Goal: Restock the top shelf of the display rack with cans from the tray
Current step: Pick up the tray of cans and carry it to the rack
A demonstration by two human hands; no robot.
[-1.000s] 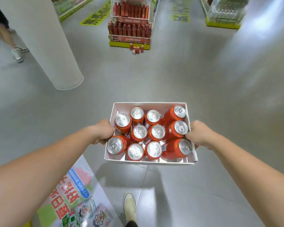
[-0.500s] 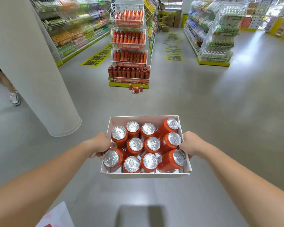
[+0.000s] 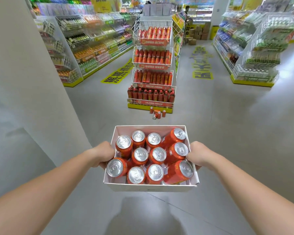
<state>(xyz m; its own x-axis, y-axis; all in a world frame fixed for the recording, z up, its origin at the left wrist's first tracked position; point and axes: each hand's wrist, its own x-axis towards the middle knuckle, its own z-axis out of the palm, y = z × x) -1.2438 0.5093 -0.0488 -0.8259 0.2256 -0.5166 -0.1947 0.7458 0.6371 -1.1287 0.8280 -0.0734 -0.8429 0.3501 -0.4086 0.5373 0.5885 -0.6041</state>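
Observation:
I carry a white cardboard tray point(image 3: 149, 187) in front of me, filled with several red cans point(image 3: 140, 156) with silver tops. Most stand upright; three on the right side lean. My left hand point(image 3: 104, 154) grips the tray's left wall and my right hand point(image 3: 197, 154) grips its right wall. Straight ahead across the floor stands the white wire display rack point(image 3: 152, 65) with tiers of red drinks. Its top shelf point(image 3: 152, 32) holds a row of red cans with bare wire space above them.
A wide white pillar point(image 3: 31, 82) stands close on my left. Several loose red cans point(image 3: 157, 113) sit on the floor at the rack's foot. Stocked aisles run along the left point(image 3: 92, 48) and right point(image 3: 255, 53). Grey floor lies between me and the rack.
My view has tilted up and moved forward: the rack, earlier seen only at its lower tiers, now shows in full. The tray stays held in both hands.

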